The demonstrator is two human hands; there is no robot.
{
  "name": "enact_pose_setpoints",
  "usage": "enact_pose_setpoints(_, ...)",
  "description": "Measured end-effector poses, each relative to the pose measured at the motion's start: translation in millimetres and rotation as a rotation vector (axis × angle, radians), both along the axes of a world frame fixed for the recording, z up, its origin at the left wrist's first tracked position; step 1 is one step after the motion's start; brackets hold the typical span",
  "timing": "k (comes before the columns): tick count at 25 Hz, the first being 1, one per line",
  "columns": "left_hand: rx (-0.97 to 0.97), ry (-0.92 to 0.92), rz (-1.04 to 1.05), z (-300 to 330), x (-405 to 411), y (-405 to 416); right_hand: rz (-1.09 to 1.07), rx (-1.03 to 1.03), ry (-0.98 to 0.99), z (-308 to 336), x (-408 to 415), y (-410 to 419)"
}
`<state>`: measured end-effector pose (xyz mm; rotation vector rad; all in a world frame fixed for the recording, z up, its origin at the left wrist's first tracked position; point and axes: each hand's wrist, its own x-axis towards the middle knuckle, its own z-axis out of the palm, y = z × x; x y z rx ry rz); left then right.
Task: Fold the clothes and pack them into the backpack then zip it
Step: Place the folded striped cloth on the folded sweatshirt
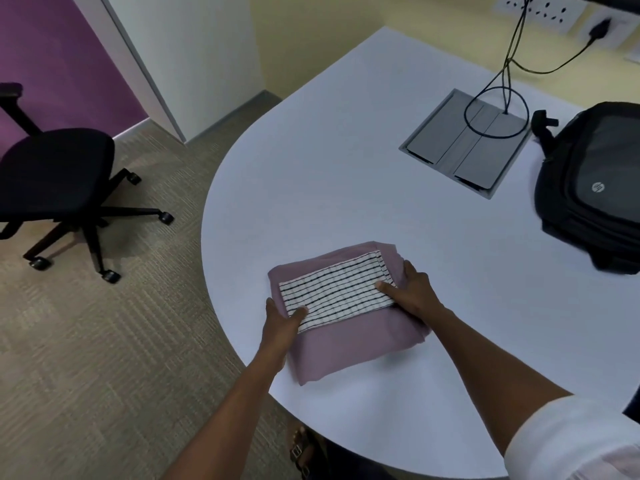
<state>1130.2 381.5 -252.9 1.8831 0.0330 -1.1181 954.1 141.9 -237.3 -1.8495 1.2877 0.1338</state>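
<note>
A folded mauve garment (349, 348) lies on the white table (346, 188) near its front edge. On top of it sits a folded white cloth with black stripes (337, 289). My left hand (282, 322) grips the stack's left end, thumb on the striped cloth and fingers at the edge. My right hand (410, 289) grips the right end the same way, thumb on top and fingers round the side. The black backpack (595, 188) lies on the table at the far right, apart from the stack; I cannot tell whether its zip is done up.
A grey cable hatch (464, 147) is set into the table behind the stack, with black cables (498, 98) running up to wall sockets. A black office chair (59, 174) stands on the carpet at the left. The table's curved edge runs just left of the stack.
</note>
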Motion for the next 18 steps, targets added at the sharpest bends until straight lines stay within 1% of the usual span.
enact_pose_setpoints(3, -0.026, -0.029, 0.077, 14.8, 11.6, 4.0, 0.077, -0.01, -0.033, 16.3, 22.5, 7.1)
enact_pose_setpoints(6, -0.025, -0.053, 0.172, 8.0, 23.2, 12.6, 0.171, -0.006, -0.068, 25.8, 37.8, 8.2)
enact_pose_setpoints(8, -0.015, -0.089, 0.197, 7.8, 24.5, 17.3, 0.201, -0.022, -0.068, 30.8, 42.3, 8.9)
enact_pose_setpoints(9, 0.01, -0.136, 0.185, 10.3, 20.9, 18.6, 0.209, -0.045, -0.066, 34.3, 42.0, 11.8)
enact_pose_setpoints(11, 0.126, -0.288, 0.116, 21.6, 10.5, 16.7, 0.204, -0.112, -0.066, 39.9, 37.9, 18.5)
enact_pose_setpoints(13, 0.251, -0.494, 0.027, 38.4, -1.7, 11.5, 0.191, -0.154, -0.08, 48.8, 29.6, 22.9)
enact_pose_setpoints(14, 0.274, -0.592, -0.013, 46.3, -7.9, 10.0, 0.176, -0.167, -0.095, 51.4, 24.2, 24.3)
enact_pose_setpoints(16, 0.244, -0.761, -0.085, 55.6, -20.8, 5.8, 0.127, -0.174, -0.105, 57.4, 9.7, 28.3)
enact_pose_setpoints(18, 0.159, -0.852, -0.15, 58.8, -33.8, -5.2, 0.057, -0.177, -0.11, 58.2, -12.6, 29.8)
